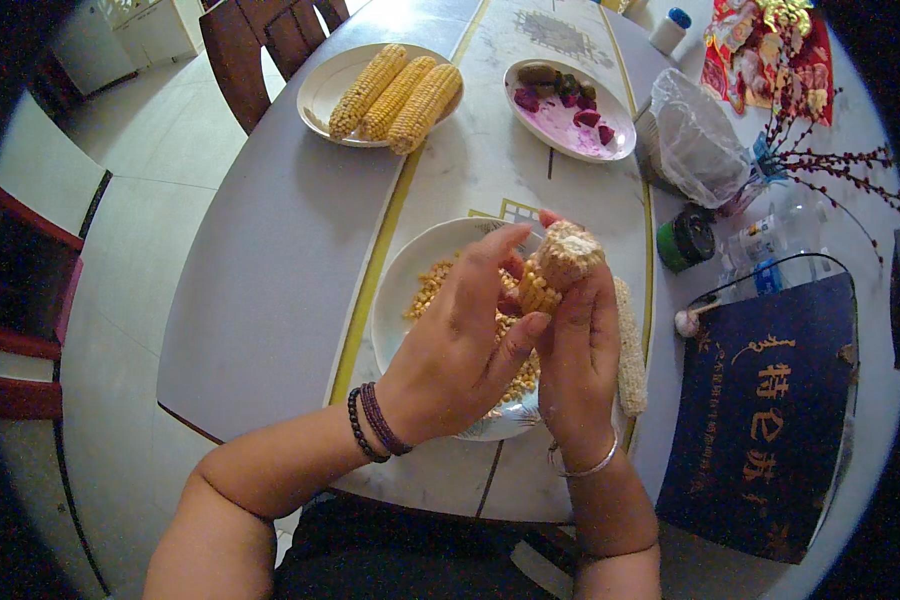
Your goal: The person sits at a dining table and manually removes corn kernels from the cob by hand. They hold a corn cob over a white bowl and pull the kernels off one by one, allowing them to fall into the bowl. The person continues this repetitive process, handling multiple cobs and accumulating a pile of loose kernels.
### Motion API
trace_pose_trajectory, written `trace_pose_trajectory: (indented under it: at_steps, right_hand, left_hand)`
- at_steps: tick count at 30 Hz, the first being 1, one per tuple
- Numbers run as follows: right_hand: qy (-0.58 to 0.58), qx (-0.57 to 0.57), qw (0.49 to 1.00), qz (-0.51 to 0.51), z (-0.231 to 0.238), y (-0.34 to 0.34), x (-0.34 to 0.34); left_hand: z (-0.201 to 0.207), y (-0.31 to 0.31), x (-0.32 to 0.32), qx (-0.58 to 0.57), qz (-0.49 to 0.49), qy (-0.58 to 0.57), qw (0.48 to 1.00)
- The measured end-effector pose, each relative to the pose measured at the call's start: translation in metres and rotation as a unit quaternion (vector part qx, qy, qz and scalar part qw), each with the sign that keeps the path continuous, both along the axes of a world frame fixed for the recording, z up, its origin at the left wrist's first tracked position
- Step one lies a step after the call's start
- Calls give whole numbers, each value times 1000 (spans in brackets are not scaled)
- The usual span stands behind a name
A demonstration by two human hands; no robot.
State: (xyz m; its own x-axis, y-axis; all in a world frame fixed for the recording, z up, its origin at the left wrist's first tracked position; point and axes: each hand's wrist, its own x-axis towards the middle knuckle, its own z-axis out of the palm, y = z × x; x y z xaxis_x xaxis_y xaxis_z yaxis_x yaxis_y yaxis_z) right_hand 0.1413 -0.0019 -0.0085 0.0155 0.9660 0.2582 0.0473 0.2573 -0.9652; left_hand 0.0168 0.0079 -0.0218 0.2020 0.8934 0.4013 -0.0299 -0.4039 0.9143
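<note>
A partly stripped corn cob (570,252) is held up over a plate, its pale broken end tilted upward and some yellow kernels left lower down. My right hand (585,355) wraps round it from the right. From the left, my left hand (465,325) grips the same cob, its thumb against the kernels and its fingers partly behind it. Beneath both hands sits a white plate (390,290) with loose yellow kernels (433,287), partly hidden by my hands. A bare, pale cob (630,350) lies just right of the plate.
Whole corn cobs (385,95) rest on a far-left plate (315,112). Another plate (560,140) holds purple pieces. Along the right are a bag-lined bin (695,140), a dark green-lidded jar (685,240), a plastic bottle (795,225), dried red-berry stems (830,160) and a dark blue box (760,420).
</note>
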Motion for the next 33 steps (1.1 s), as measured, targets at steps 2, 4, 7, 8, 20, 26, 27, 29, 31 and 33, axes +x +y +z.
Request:
trace_pose_trajectory:
  at_steps: [2,4,7,8,20,26,27,29,31,33]
  right_hand:
    - [-22,-2,1000,14,-3,-4,0]
    - [-39,29,999,-9,-7,-5,-5]
    - [-48,71,995,-41,-3,-4,-14]
    - [-70,79,993,-43,-2,-5,-15]
    - [-301,95,936,-155,-12,-12,-14]
    - [-255,49,959,-116,-3,-5,-10]
    - [-233,44,966,-108,-4,-3,-9]
    - [-188,35,977,-90,-6,2,-5]
    - [-161,40,982,-91,-9,5,-3]
    - [-142,43,984,-96,-9,7,-1]
  left_hand:
    - [-3,5,-5,90,16,82,992]
    - [-4,6,-6,124,25,116,985]
    - [-2,4,-8,86,23,90,992]
    - [-1,3,-9,73,13,76,994]
    - [3,3,-9,5,33,138,990]
    - [1,11,-12,2,12,78,997]
    - [-1,13,-12,-26,-8,59,998]
    - [4,10,-12,-45,9,61,997]
    - [4,10,-13,-65,17,52,996]
    - [-4,15,-17,-85,18,33,996]
